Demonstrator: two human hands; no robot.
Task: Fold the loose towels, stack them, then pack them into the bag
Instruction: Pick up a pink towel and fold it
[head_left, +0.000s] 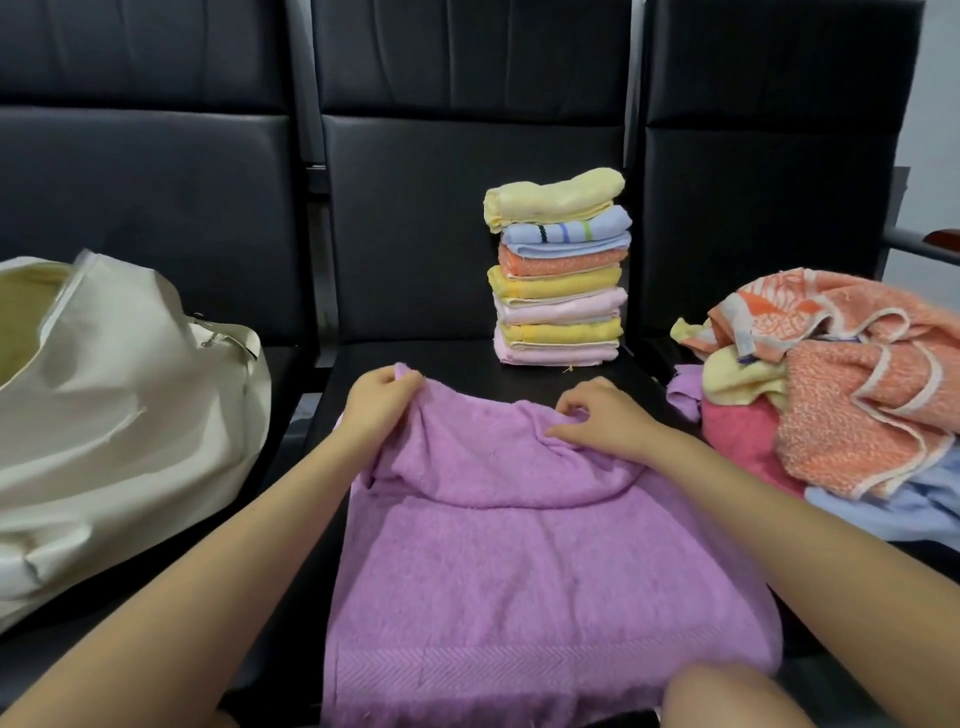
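Black seats (415, 208) serve as worktable; purple towel (519, 561) spread on middle seat; left hand (376, 405) and right hand (602, 423) pinch far edge, likely folding; stack (558, 270) behind, bag (130, 405) left, loose towels (841, 395) right.

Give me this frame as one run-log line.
step: folding purple towel | left hand: grips far edge | right hand: pinches far edge | folded stack: behind | bag: left, open | loose pile: right
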